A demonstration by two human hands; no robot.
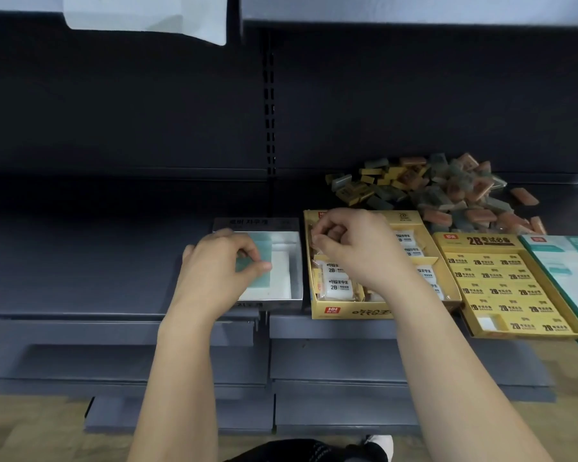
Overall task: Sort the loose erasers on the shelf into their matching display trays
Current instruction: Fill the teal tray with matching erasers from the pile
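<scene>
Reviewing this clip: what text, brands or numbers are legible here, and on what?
"2B": wrapped white erasers in the middle yellow tray.
"2B": that tray's back flap.
"2B": header of the right yellow tray, and each yellow eraser in it.
Silver tray label: Korean script, too blurred to read.
Red logos, other print, hanging paper: unreadable.

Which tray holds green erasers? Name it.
The silver tray, leftmost, where the left hand pinches a green eraser; no other tray is silver.
</scene>
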